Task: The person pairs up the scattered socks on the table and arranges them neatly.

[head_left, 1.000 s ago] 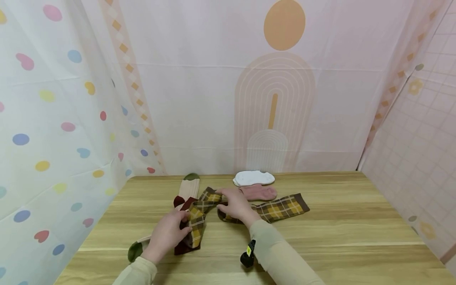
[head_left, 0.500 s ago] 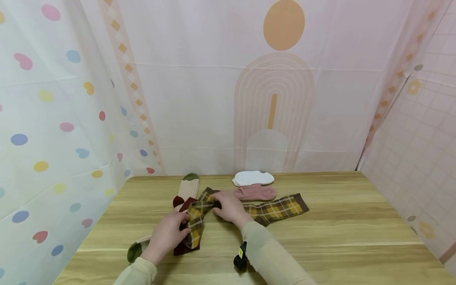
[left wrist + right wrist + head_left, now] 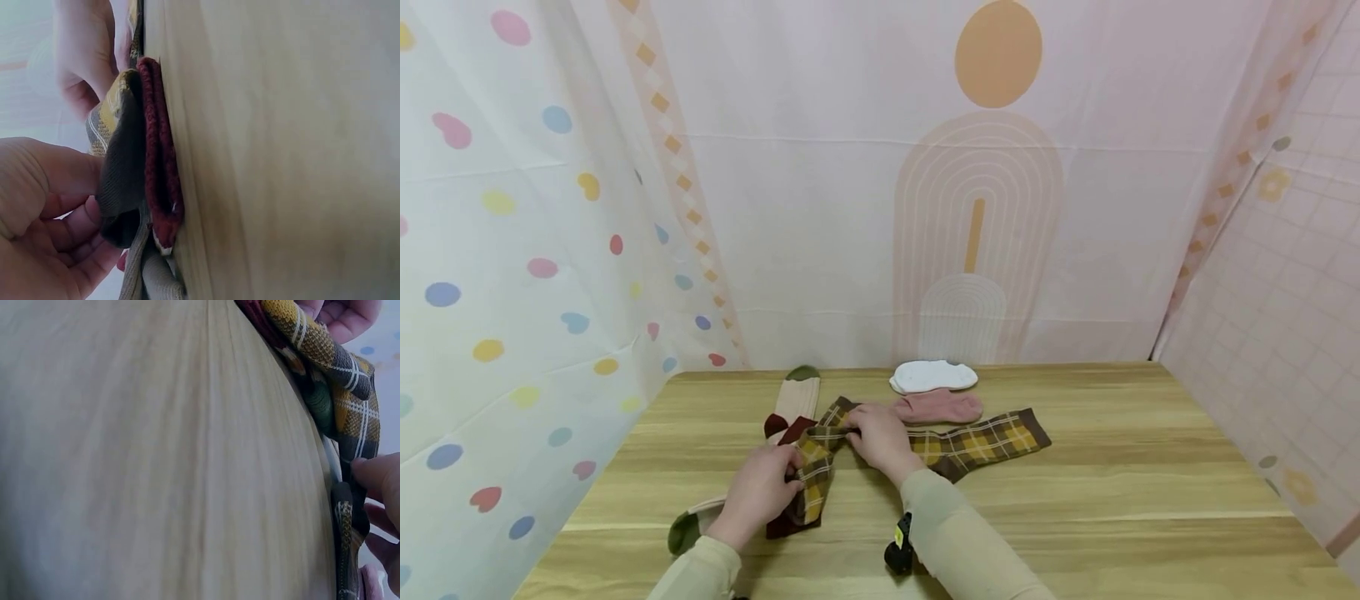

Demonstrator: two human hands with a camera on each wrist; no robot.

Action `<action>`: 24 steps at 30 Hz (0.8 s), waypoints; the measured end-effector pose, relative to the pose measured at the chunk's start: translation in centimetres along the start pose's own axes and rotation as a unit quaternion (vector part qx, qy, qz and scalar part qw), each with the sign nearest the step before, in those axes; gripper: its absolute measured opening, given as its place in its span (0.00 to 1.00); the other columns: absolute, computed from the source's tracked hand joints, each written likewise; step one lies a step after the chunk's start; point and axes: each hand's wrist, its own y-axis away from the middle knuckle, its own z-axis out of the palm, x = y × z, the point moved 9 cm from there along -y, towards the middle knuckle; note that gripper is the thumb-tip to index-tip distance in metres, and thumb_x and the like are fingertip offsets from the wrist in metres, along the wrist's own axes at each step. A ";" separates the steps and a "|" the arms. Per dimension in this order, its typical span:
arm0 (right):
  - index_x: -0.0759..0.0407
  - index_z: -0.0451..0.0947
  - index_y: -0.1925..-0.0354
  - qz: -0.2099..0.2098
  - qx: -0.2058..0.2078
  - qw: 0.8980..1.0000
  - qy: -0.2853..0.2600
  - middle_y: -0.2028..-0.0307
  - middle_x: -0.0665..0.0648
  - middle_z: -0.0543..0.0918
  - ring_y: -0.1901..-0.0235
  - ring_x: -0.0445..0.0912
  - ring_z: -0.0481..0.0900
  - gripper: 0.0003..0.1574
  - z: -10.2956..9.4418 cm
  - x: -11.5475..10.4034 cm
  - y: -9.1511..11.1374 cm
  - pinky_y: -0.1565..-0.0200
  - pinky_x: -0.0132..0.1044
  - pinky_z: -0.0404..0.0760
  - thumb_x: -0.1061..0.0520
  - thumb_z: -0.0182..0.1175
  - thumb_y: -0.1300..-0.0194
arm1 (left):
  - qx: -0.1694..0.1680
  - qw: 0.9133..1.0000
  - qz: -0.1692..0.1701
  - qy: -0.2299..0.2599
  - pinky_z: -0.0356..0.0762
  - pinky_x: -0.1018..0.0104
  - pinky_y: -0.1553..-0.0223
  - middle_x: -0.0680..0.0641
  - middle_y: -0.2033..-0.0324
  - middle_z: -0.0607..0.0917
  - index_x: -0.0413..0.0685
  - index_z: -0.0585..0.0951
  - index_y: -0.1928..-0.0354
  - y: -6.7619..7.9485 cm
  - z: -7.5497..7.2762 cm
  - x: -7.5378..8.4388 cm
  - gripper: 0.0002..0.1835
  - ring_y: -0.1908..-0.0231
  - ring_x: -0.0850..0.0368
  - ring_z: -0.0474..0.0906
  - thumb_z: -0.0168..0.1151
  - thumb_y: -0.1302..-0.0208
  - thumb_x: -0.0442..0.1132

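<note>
A yellow-and-brown plaid sock (image 3: 815, 477) lies bent over the dark red cuffs (image 3: 793, 527) of beige socks at the left of the table. My left hand (image 3: 763, 492) pinches its near end between thumb and fingers; in the left wrist view the dark cuff (image 3: 122, 169) hangs at the fingertips. Farther along the same sock, my right hand (image 3: 882, 440) pinches it, with the thumb on the dark part beside the plaid (image 3: 359, 419) in the right wrist view. A second plaid sock (image 3: 992, 442) stretches out to the right, partly hidden behind the right hand.
Pink socks (image 3: 938, 407) and white socks (image 3: 934, 377) lie behind the right hand, near the table's back edge. A beige sock with a green toe (image 3: 797, 396) points to the back, and another green toe (image 3: 683, 532) pokes out left of the left wrist. Patterned curtains surround the wooden table (image 3: 1112, 500).
My right hand has moved left along the table, and its spread thumb and fingers have come together on the plaid sock. The left hand keeps its hold almost in place.
</note>
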 end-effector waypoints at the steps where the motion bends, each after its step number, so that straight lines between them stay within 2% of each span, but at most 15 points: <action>1: 0.50 0.86 0.59 0.003 0.003 1.000 -0.008 0.55 0.48 0.85 0.52 0.45 0.81 0.06 -0.1 0.0 0.0 0.47 0.37 0.78 0.55 0.67 0.35 | 0.001 1.000 0.002 0.005 0.77 0.56 0.65 0.53 0.75 0.79 0.48 0.82 0.70 0.0 0.0 0.0 0.13 0.70 0.55 0.76 0.77 0.54 0.29; 6: 0.49 0.85 0.56 0.010 0.014 0.998 -0.055 0.54 0.48 0.86 0.52 0.46 0.81 0.07 -0.5 0.3 0.0 0.47 0.39 0.78 0.53 0.65 0.32 | -0.007 0.999 -0.008 0.041 0.75 0.59 0.67 0.53 0.73 0.78 0.49 0.79 0.72 0.1 -0.6 -0.4 0.12 0.71 0.58 0.73 0.75 0.50 0.28; 13: 0.46 0.85 0.56 0.007 0.040 0.997 -0.072 0.57 0.46 0.86 0.55 0.43 0.82 0.08 -1.9 0.8 -0.2 0.52 0.39 0.80 0.49 0.63 0.31 | -0.012 0.993 -0.053 0.108 0.75 0.60 0.68 0.52 0.69 0.82 0.49 0.80 0.66 0.2 -2.0 -1.5 0.08 0.71 0.60 0.75 0.70 0.41 0.30; 18: 0.45 0.86 0.57 -0.014 0.078 0.995 -0.056 0.60 0.44 0.87 0.58 0.42 0.81 0.08 -3.4 0.6 -0.2 0.51 0.39 0.78 0.48 0.63 0.32 | 0.011 0.987 -0.068 0.143 0.77 0.58 0.64 0.53 0.69 0.83 0.49 0.81 0.65 0.1 -3.4 -2.0 0.06 0.66 0.57 0.79 0.68 0.39 0.31; 24: 0.47 0.87 0.57 -0.057 0.132 0.988 -0.058 0.62 0.45 0.88 0.61 0.41 0.83 0.08 -5.4 0.6 0.0 0.51 0.40 0.78 0.51 0.64 0.32 | 0.050 0.980 -0.076 0.175 0.78 0.63 0.67 0.51 0.66 0.86 0.46 0.85 0.58 0.1 -5.0 -2.6 0.05 0.67 0.57 0.80 0.66 0.35 0.32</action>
